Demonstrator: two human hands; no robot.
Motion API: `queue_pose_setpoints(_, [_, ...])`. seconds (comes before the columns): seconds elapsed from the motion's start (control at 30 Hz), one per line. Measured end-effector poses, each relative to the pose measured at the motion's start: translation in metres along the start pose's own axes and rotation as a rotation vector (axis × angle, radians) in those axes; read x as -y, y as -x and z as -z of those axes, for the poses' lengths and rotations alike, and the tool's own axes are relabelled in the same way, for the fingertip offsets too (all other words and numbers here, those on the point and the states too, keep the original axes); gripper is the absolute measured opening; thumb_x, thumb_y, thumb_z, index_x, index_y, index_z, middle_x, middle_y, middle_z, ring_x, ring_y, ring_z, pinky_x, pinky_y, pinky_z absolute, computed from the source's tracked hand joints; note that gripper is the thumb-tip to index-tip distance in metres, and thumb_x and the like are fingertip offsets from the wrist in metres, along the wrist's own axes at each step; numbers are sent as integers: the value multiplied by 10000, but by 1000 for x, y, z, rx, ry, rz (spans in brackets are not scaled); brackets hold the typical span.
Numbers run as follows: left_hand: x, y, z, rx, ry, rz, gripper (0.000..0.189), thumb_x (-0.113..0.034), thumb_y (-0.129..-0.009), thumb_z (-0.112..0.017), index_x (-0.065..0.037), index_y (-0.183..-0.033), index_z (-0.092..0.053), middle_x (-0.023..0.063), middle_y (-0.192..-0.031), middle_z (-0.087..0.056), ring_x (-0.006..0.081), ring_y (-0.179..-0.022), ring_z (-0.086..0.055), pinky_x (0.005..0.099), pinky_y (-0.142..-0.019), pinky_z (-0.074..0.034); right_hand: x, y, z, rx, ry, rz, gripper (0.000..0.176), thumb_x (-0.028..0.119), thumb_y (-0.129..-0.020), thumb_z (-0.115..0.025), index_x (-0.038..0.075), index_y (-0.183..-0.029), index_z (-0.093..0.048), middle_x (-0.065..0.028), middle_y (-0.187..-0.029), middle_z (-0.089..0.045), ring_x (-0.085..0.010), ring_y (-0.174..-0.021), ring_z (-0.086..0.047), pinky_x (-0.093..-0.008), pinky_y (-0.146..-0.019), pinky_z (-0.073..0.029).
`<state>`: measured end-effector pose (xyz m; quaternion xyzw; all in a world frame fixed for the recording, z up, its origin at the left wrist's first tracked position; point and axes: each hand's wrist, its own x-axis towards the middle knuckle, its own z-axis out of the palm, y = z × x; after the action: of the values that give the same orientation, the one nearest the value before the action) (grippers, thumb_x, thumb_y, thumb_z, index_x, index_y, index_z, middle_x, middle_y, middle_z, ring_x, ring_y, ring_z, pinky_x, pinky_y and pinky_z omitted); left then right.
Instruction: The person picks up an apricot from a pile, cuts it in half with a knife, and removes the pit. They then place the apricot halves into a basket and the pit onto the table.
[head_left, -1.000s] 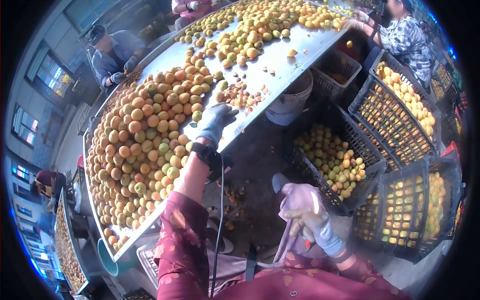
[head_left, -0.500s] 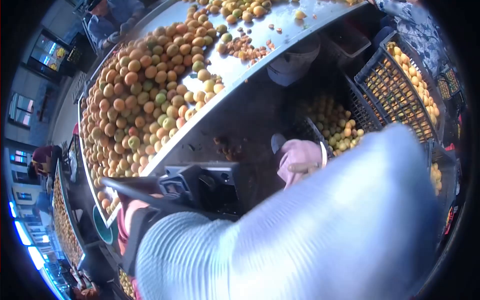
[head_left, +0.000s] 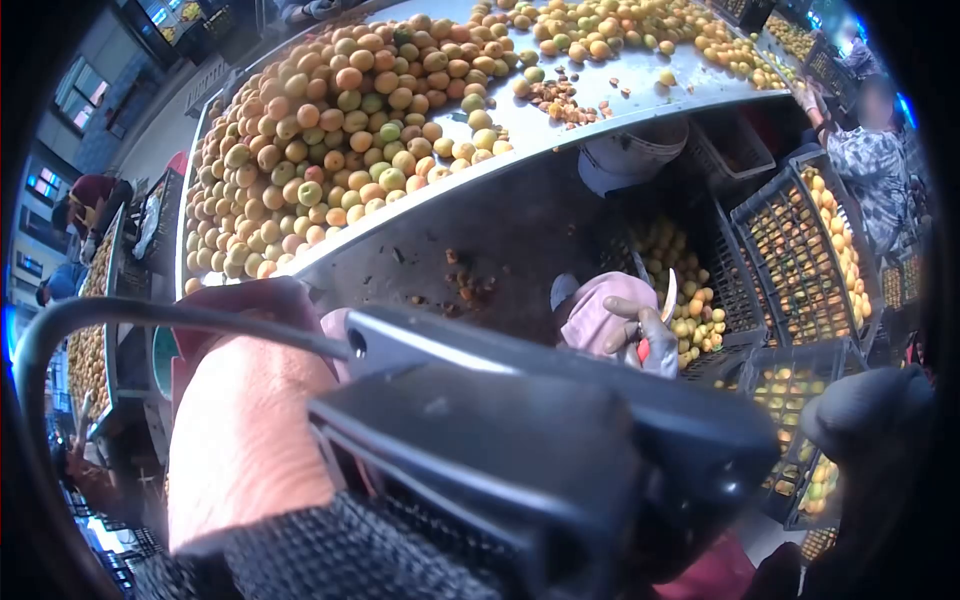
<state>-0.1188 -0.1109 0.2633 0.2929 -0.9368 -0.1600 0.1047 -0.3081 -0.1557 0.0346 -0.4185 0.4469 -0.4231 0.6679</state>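
Left arm is off the table (head_left: 640, 100). 1 s ago its gloved hand lay at the edge of the apricot pile (head_left: 340, 150); now forearm and black wrist unit (head_left: 520, 480) fill the lower view. Left hand (head_left: 868, 425) is a dark blur at right, and its pose cannot be told. Right hand (head_left: 640, 328) stays on the knee, fingers curled round the knife (head_left: 668, 296), blade up. No fruit held; work at the pile looks paused.
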Motion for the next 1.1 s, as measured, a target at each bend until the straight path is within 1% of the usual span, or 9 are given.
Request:
queue_pose_setpoints(0.1, [-8, 6, -3, -13, 18, -11, 271, -132, -863, -555, -12, -1102, -600, 112, -799, -624, 245, -644, -643, 327, -597, -534, 2, 4, -4, -4, 15, 71, 508, 341, -1042, -334, -65, -1137, -624, -73, -678, -662, -11, -366, -335, -166, -403, -287])
queue_pose_setpoints(0.13, [-10, 8, -4, -18, 21, -12, 270, -133, -864, -554, -10, -1101, -599, 113, -796, -624, 246, -643, -643, 328, -596, -534, 6, 4, -4, 22, -80, -10, 499, 339, -1036, -349, -63, -1140, -625, -63, -668, -655, -13, -377, -335, -168, -416, -295])
queue_pose_setpoints(0.27, [-21, 18, -10, -23, 68, -12, 267, -139, -871, -552, -6, -1099, -595, 116, -787, -622, 251, -641, -643, 336, -591, -531, 3, 3, -1, 17, -104, 21, 458, 282, -1026, -341, -59, -1148, -621, -62, -670, -650, -18, -381, -327, -172, -424, -300])
queue_pose_setpoints(0.5, [-31, 25, -22, -57, 137, -50, 262, -149, -883, -549, 1, -1095, -589, 120, -770, -618, 258, -636, -643, 349, -583, -527, 13, 6, -9, 45, -5, 91, 435, 267, -1019, -351, -58, -1134, -616, -76, -683, -641, -25, -383, -331, -180, -425, -304])
queue_pose_setpoints(0.6, [-34, 28, -28, -59, 175, -73, 261, -153, -889, -547, 4, -1094, -586, 122, -763, -616, 262, -634, -643, 354, -579, -525, 11, 6, -6, 30, -71, 27, 432, 254, -1025, -335, -54, -1128, -620, -73, -680, -641, -25, -383, -329, -179, -426, -305])
queue_pose_setpoints(0.63, [-34, 28, -30, -48, 197, -88, 261, -154, -890, -546, 5, -1093, -585, 122, -760, -616, 263, -633, -643, 356, -578, -524, 4, 3, -4, 42, -75, 91, 444, 259, -1029, -326, -58, -1136, -618, -69, -671, -643, -23, -377, -324, -175, -419, -297])
queue_pose_setpoints(0.83, [-28, 39, -46, 13, 309, -120, 260, -163, -901, -543, 11, -1090, -580, 126, -746, -613, 269, -629, -643, 367, -571, -521, -6, 5, 5, 81, -156, 60, 459, 278, -1025, -347, -75, -1165, -606, -60, -652, -643, -16, -370, -310, -173, -405, -272])
queue_pose_setpoints(0.9, [-23, 41, -47, 26, 331, -128, 259, -166, -904, -542, 13, -1089, -578, 127, -741, -612, 272, -628, -643, 371, -569, -519, 4, 7, -5, 70, -114, 114, 446, 266, -1022, -358, -75, -1162, -609, -64, -654, -647, -14, -365, -306, -169, -403, -270])
queue_pose_setpoints(1.1, [9, 49, -23, 34, 262, -125, 260, -174, -915, -539, 19, -1086, -573, 131, -727, -609, 278, -624, -643, 382, -562, -516, 2, 1, -1, -11, -99, -12, 459, 310, -1008, -391, -58, -1141, -631, -60, -629, -650, -30, -330, -280, -196, -370, -256])
